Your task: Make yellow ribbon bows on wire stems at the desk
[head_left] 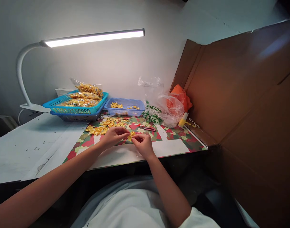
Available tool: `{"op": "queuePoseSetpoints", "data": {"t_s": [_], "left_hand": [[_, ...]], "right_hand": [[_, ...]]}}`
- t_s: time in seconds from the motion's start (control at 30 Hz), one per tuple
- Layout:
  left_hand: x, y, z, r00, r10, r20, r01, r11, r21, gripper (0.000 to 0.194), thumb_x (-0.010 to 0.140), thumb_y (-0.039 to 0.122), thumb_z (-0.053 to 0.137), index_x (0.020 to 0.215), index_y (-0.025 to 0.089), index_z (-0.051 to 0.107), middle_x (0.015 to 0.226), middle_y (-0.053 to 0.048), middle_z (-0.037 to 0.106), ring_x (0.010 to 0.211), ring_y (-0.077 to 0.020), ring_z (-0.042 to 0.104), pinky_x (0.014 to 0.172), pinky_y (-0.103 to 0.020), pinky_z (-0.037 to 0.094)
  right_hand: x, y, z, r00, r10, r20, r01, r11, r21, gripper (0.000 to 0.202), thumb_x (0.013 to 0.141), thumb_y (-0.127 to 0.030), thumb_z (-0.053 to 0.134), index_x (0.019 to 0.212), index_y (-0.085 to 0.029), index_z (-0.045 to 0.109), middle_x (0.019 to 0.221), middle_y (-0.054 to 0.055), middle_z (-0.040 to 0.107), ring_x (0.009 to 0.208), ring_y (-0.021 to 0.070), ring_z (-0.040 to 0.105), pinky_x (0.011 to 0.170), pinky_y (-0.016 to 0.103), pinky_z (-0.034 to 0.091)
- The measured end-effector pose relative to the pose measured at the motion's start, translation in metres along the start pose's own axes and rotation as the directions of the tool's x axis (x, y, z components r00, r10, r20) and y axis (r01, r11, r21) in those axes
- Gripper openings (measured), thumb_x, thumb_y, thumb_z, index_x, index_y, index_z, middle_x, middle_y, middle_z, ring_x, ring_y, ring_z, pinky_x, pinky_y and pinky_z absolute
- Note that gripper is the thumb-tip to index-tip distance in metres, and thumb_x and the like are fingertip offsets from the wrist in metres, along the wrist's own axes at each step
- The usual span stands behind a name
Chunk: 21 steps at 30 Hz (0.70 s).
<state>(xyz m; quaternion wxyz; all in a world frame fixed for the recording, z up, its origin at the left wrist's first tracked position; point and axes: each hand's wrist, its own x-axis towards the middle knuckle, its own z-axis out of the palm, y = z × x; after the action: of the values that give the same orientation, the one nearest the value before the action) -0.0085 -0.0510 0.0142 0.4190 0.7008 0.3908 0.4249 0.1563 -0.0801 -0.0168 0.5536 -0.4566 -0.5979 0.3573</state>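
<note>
Between my two hands is a small yellow ribbon bow (131, 136), held just above the front part of the table. The fingers of my left hand (114, 136) are pinched on its left side. My right hand (143, 144) pinches it from the right, thumb and forefinger together. Fingertips cover part of the bow. Left of and behind my left hand lies a loose pile of yellow bows (99, 127). A small pink-handled tool (148, 128), perhaps thread snips, rests on the patterned sheet behind my right hand.
Behind stand a turquoise basket (83, 110) of bagged yellow pieces and a blue basket (126, 111) with a few bows. Clear plastic bags (154, 104), an orange bag (180, 96) and a yellow-and-white bottle (183, 120) sit right. A cardboard wall (242, 88) closes the right side; a lamp (95, 37) hangs above.
</note>
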Motion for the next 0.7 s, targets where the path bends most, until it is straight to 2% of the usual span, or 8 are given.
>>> {"op": "queuePoseSetpoints", "data": {"t_s": [0.27, 0.53, 0.7], "left_hand": [[0.0014, -0.004, 0.0005, 1.0, 0.022, 0.006, -0.022, 0.999, 0.028, 0.034, 0.071, 0.05, 0.07, 0.072, 0.016, 0.068, 0.061, -0.001, 0.065, 0.053, -0.0118, 0.057, 0.052, -0.021, 0.047], [0.0005, -0.0024, 0.0014, 0.999, 0.034, -0.005, -0.034, 0.999, 0.002, 0.033, 0.07, 0.048, 0.071, 0.072, 0.015, 0.068, 0.061, -0.001, 0.064, 0.053, -0.011, 0.056, 0.051, -0.02, 0.046], [0.0007, -0.0025, 0.001, 1.0, 0.021, -0.003, -0.021, 0.999, -0.039, 0.032, 0.067, 0.046, 0.074, 0.073, 0.015, 0.069, 0.064, -0.002, 0.067, 0.055, -0.0118, 0.059, 0.053, -0.021, 0.048]], "right_hand": [[-0.0006, 0.001, 0.0007, 0.997, 0.066, 0.034, -0.066, 0.998, 0.021, 0.009, 0.066, -0.025, 0.064, 0.065, -0.017, 0.068, 0.062, 0.001, 0.068, 0.058, 0.0146, 0.061, 0.057, 0.026, 0.048], [-0.0002, -0.003, 0.0046, 0.983, 0.181, 0.005, -0.181, 0.981, 0.076, 0.009, 0.063, -0.024, 0.066, 0.064, -0.016, 0.069, 0.059, 0.001, 0.067, 0.056, 0.0145, 0.059, 0.055, 0.025, 0.045], [0.0023, -0.0011, 0.0064, 0.977, 0.212, -0.013, -0.21, 0.971, 0.113, 0.008, 0.061, -0.023, 0.066, 0.063, -0.016, 0.069, 0.058, 0.001, 0.067, 0.055, 0.0145, 0.058, 0.056, 0.026, 0.044]]}}
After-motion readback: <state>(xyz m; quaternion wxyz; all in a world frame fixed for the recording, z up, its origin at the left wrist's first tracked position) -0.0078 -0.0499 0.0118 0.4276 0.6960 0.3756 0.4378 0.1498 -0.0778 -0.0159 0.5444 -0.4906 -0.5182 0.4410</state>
